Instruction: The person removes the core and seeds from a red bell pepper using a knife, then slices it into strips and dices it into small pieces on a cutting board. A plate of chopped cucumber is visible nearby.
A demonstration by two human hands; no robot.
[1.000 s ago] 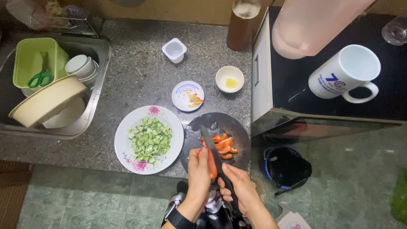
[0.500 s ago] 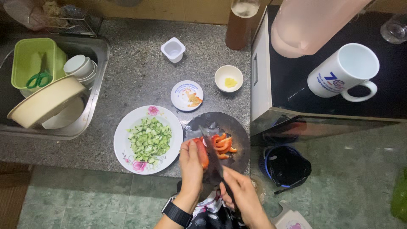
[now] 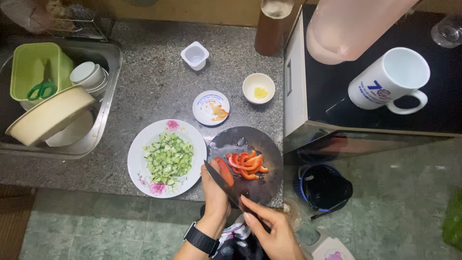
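Just beyond the left hand (image 3: 215, 190), pinning a red pepper piece (image 3: 224, 171) down on the round dark cutting board (image 3: 250, 144), fingers curled over it, wrist wearing a black watch (image 3: 201, 239). Gripping the handle of a dark knife (image 3: 220, 178) with the right hand (image 3: 269, 230), fingers closed round it, blade slanting up and leftward, lying against the pepper piece beside the left fingertips. Lying just right of the blade, a small heap of cut red pepper strips (image 3: 246, 165). Sitting left of the left hand, touching the board's edge, a white flowered plate (image 3: 144, 163) carrying chopped cucumber (image 3: 168, 158). Standing farther beyond, a small saucer (image 3: 211, 108) and a little white bowl (image 3: 259, 87)
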